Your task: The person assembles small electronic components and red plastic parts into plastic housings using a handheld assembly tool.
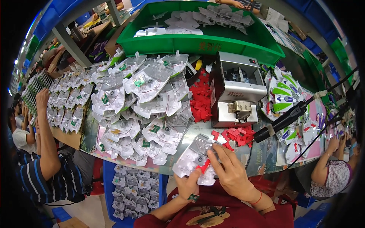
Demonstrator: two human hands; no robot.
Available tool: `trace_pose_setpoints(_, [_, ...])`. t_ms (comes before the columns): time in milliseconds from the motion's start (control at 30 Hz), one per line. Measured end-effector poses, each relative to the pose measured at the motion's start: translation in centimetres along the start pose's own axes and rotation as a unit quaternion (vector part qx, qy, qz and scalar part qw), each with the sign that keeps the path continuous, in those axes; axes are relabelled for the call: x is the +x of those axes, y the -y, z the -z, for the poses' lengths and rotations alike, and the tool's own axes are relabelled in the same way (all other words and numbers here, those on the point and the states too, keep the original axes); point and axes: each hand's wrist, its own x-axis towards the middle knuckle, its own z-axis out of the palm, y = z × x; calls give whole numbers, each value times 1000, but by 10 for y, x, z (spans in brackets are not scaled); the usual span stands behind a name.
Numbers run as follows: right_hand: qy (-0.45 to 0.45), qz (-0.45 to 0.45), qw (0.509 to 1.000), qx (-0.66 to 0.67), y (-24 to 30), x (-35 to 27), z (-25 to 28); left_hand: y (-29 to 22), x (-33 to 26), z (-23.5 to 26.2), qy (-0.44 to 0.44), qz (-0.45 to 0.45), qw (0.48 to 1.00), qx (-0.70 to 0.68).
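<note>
A white plastic housing half (193, 155) with a clear window part is held in front of my chest, its inner side up. My left hand (187, 184) grips its lower edge, the thumb pressing beside a red plastic piece (204, 166) set in the housing. My right hand (230, 171) holds the right edge, its fingers reaching over the top. A small green circuit board (193, 197) hangs by my left wrist. Just beyond the housing lie loose red plastic pieces (238, 136).
A silver-and-black screw feeder (239, 91) stands behind the red pieces. Housings with circuit boards (152, 95) are piled left. A black electric screwdriver (283, 121) slants in from the right, near green-and-white shells (285, 95). A green bin (163, 45) stands behind, a blue crate (109, 190) below. Co-workers sit both sides.
</note>
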Motion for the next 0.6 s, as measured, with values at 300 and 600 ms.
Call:
trace_pose_setpoints(300, [-71,-74,970,222,-49,9,13,-27,11,55,52,148,986,51])
trace_pose_setpoints(600, [-18,10,999,39,-49,45,-20,-25,4,58,113,273,952,85])
